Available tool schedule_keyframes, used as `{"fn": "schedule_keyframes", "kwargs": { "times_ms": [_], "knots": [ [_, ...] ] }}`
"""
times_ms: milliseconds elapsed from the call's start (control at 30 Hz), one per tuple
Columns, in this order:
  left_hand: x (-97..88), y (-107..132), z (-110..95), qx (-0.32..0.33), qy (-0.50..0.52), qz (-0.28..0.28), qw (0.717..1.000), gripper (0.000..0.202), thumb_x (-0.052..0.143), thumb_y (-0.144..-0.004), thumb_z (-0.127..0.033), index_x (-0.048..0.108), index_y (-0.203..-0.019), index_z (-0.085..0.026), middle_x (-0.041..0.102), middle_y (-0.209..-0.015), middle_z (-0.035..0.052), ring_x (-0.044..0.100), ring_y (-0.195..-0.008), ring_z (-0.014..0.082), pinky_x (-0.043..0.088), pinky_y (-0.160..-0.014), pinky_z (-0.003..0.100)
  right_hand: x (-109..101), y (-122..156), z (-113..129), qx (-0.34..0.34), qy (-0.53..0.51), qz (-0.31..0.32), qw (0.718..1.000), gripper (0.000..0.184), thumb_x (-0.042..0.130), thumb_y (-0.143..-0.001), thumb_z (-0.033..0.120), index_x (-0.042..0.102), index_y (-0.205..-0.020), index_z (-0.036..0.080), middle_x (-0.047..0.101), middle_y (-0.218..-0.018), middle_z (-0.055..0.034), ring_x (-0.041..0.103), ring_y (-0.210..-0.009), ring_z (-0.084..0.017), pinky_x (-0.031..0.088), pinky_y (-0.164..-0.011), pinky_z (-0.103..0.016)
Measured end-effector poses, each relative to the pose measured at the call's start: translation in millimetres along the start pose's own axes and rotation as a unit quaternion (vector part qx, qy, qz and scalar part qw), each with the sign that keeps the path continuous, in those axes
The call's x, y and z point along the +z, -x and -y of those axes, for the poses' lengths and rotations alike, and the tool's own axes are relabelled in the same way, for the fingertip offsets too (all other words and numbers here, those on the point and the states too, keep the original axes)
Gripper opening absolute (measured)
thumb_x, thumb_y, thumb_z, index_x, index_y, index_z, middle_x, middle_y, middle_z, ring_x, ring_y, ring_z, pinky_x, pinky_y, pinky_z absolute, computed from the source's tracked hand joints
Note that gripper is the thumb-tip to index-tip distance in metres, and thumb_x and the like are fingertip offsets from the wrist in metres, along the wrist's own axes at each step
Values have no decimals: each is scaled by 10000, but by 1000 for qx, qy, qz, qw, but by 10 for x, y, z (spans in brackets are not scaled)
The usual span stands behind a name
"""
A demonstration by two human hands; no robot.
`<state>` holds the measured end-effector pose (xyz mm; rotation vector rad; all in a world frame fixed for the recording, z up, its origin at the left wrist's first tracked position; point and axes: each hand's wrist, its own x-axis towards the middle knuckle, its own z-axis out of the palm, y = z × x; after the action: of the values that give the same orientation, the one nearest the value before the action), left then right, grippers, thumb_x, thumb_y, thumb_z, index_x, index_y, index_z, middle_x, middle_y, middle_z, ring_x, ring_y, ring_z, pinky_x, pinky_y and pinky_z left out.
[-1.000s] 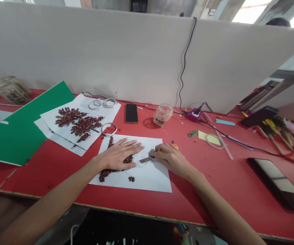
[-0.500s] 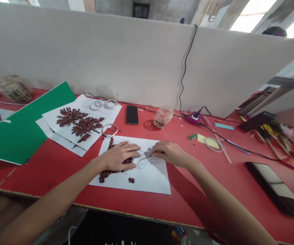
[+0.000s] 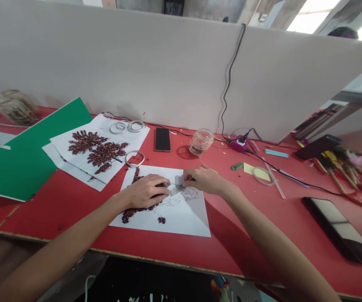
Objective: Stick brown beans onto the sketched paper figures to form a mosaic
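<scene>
A white sheet (image 3: 181,218) with a pencil drawing lies on the red table (image 3: 250,235), partly covered with glued brown beans (image 3: 129,214). My left hand (image 3: 144,192) rests on the sheet over the beans, its fingers curled and pressing down near a metal blade (image 3: 177,191). My right hand (image 3: 201,179) is closed on a small cutter with a yellow handle, whose blade tip touches the paper between both hands. Next to the blade I see a small drawn cluster (image 3: 190,193).
Two more bean-covered sheets (image 3: 99,151) and a green card (image 3: 20,163) lie at left. Tape rings (image 3: 127,126), a phone (image 3: 162,139), a glass jar (image 3: 201,141), a purple charger with cable (image 3: 239,143), a yellow note, sticks at right and a dark tablet (image 3: 341,228) stand around.
My right hand moved up and left with the cutter, closer to my left hand. My left fingers went from flat and spread to curled on the sheet.
</scene>
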<state>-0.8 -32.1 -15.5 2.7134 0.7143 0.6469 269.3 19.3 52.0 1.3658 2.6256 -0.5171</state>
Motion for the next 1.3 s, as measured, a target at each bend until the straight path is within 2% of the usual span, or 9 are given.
{"fn": "schedule_keyframes", "kwargs": {
  "times_ms": [133, 233, 367, 500, 633, 800, 1000, 1100, 1300],
  "knots": [
    [-8, 2, 2, 14, 4, 5, 1000, 234, 509, -1061, -248, 727, -1134, -206, 682, -1224, 112, 615, -1156, 258, 458, -1062, 445, -85, -57, 72, 29, 21, 41, 999, 89, 626, -955, 329, 687, -924, 271, 763, -898, -8, 690, -935, -242, 405, -861, -354],
    [-8, 3, 8, 13, 8, 4, 1000, 236, 508, -1063, -247, 727, -1139, -204, 688, -1214, 109, 617, -1149, 252, 460, -1056, 437, -65, -50, 82, 33, 31, 38, 998, 98, 615, -966, 329, 679, -929, 265, 766, -901, -13, 701, -909, -240, 405, -859, -358],
    [-12, 5, 5, 5, 7, 10, 1000, 238, 511, -1059, -245, 726, -1155, -208, 685, -1229, 108, 615, -1163, 252, 461, -1062, 434, 92, 43, 36, 23, 22, -28, 999, 88, 626, -972, 312, 646, -904, 260, 775, -907, -5, 703, -839, -223, 408, -817, -356],
    [-16, 7, 2, 1, -3, 27, 1000, 256, 501, -1061, -248, 718, -1192, -217, 666, -1251, 112, 601, -1163, 261, 464, -1055, 444, 292, 170, -17, 15, 28, -119, 992, 176, 600, -987, 342, 580, -833, 259, 768, -817, 13, 671, -718, -206, 399, -770, -355],
    [-15, 12, 7, 5, -10, 34, 999, 254, 505, -1056, -236, 720, -1191, -225, 652, -1260, 111, 589, -1178, 266, 459, -1060, 444, 457, 260, -33, -2, 47, -166, 985, 234, 526, -1028, 352, 527, -820, 245, 767, -781, 13, 599, -595, -173, 372, -791, -362],
    [-23, 16, 1, 8, -12, 29, 999, 251, 506, -1050, -223, 726, -1172, -229, 646, -1269, 112, 585, -1188, 264, 449, -1075, 440, 610, 322, -66, 20, 19, -241, 970, 205, 571, -1009, 361, 527, -838, 255, 764, -755, 22, 583, -613, -189, 353, -783, -353],
    [-20, 18, 2, -1, -5, 32, 999, 250, 510, -1052, -221, 729, -1172, -227, 648, -1282, 108, 574, -1202, 272, 450, -1062, 450, 703, 466, -212, 7, -64, -266, 962, 212, 525, -1041, 417, 574, -909, 258, 759, -791, 7, 561, -643, -183, 378, -849, -371],
    [-15, 18, 8, -1, -2, 30, 1000, 253, 511, -1054, -227, 733, -1175, -234, 653, -1278, 107, 579, -1195, 270, 453, -1055, 449, 732, 513, -246, -20, -41, -271, 962, 224, 516, -1054, 423, 589, -923, 257, 784, -881, -18, 560, -701, -200, 371, -818, -365],
    [-23, 7, 0, 1, 2, 24, 1000, 260, 504, -1056, -223, 742, -1160, -222, 665, -1255, 113, 597, -1170, 263, 459, -1051, 446, 721, 466, -187, -74, 1, -288, 955, 256, 488, -1080, 401, 605, -923, 236, 765, -881, -37, 580, -705, -187, 360, -813, -348]
  ]
}}
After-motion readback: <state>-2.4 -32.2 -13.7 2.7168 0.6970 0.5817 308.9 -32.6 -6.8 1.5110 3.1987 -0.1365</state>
